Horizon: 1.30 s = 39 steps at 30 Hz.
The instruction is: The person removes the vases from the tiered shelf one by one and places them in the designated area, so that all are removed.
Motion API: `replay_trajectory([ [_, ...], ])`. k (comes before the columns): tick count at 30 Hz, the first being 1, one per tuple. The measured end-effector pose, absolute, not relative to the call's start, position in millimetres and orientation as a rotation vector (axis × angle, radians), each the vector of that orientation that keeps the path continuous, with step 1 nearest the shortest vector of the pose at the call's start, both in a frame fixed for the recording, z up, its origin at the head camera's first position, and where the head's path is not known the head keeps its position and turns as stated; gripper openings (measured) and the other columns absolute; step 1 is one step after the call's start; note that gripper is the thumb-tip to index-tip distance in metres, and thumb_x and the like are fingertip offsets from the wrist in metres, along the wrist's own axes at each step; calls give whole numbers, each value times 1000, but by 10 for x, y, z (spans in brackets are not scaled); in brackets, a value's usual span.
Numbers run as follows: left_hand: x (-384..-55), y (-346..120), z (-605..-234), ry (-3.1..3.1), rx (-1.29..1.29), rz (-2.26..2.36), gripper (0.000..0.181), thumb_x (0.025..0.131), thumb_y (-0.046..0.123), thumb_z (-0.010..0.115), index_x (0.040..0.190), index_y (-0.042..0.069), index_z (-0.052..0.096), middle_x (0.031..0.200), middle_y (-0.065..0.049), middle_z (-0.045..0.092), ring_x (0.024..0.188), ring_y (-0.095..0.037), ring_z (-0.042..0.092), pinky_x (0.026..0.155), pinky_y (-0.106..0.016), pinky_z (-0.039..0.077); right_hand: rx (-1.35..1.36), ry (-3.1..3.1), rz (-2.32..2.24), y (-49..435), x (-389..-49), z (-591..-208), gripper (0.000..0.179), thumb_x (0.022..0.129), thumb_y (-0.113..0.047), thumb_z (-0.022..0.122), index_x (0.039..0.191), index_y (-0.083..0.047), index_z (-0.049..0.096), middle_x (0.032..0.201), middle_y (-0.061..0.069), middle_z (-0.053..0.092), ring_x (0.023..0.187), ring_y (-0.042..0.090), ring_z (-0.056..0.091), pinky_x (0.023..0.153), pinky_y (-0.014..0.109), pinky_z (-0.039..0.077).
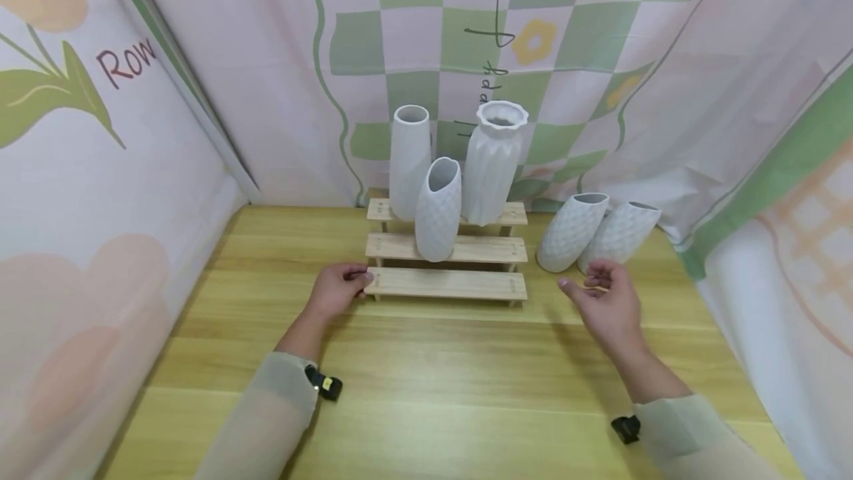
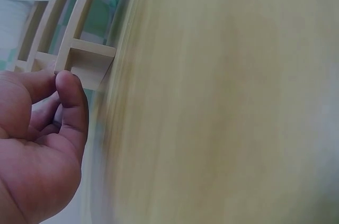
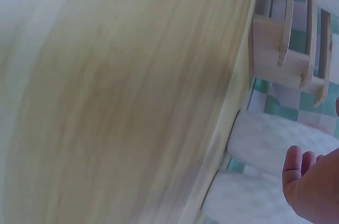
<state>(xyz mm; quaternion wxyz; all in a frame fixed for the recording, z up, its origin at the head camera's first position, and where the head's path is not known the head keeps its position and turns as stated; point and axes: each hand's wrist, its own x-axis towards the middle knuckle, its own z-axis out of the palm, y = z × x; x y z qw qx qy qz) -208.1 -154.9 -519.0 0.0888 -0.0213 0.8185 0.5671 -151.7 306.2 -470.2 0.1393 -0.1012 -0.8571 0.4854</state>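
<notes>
My left hand (image 1: 335,291) pinches the left end of the lowest step of a wooden three-tier stand (image 1: 446,284); the left wrist view shows thumb and finger at that board's corner. My right hand (image 1: 608,307) hangs with loosely curled fingers, holding nothing, just in front of two white textured vases (image 1: 573,232) (image 1: 620,234) on the table right of the stand. On the stand's top step are a smooth tall white vase (image 1: 409,161) and a pleated white vase with a wavy rim (image 1: 493,165). A textured white vase (image 1: 438,213) with a slanted mouth occupies the middle step.
The stand and vases are on a wood-grain table (image 1: 426,391). Behind it hangs a green-and-white checked cloth (image 1: 413,35), close to the back vases. Printed cloth walls (image 1: 100,191) close in the left and right sides.
</notes>
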Motion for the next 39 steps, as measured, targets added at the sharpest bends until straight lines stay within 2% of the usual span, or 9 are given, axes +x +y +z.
replay_trajectory([
  [11, -2080, -1550, -5195, 2438, -84, 1679, 39, 101, 20, 72, 132, -2, 66, 117, -16, 72, 81, -19, 71, 75, -32, 61, -233, -2475, 1485, 2766, -1543, -4701, 65, 89, -22, 84, 136, 7, 50, 129, 22, 54, 107, 22, 54, 83, 7, 49],
  [21, -2078, -1541, -5171, 2454, -84, 1675, 37, 101, 20, 72, 130, -2, 67, 114, -16, 73, 79, -19, 71, 74, -31, 60, -210, -2463, 1564, 2568, -1588, -4722, 66, 90, -25, 84, 137, 6, 48, 131, 23, 54, 108, 23, 54, 84, 9, 50],
  [27, -2090, -1533, -5186, 2435, -84, 1697, 37, 100, 18, 72, 130, -3, 67, 113, -17, 72, 79, -19, 71, 74, -32, 61, -197, -2480, 1587, 2447, -1596, -4719, 70, 90, -32, 84, 138, 4, 48, 128, 15, 53, 111, 25, 54, 85, 10, 50],
  [33, -2096, -1537, -5197, 2430, -87, 1706, 38, 100, 19, 72, 130, -3, 67, 114, -17, 72, 78, -19, 71, 73, -31, 61, -177, -2431, 1647, 2322, -1617, -4691, 68, 88, -24, 86, 138, 3, 48, 125, 13, 53, 111, 27, 54, 85, 11, 52],
  [39, -2100, -1546, -5211, 2431, -73, 1711, 39, 100, 18, 72, 131, -5, 66, 115, -18, 72, 78, -19, 71, 72, -30, 61, -150, -2409, 1682, 2209, -1635, -4689, 68, 87, -21, 87, 137, 4, 49, 129, 20, 53, 108, 25, 54, 84, 12, 52],
])
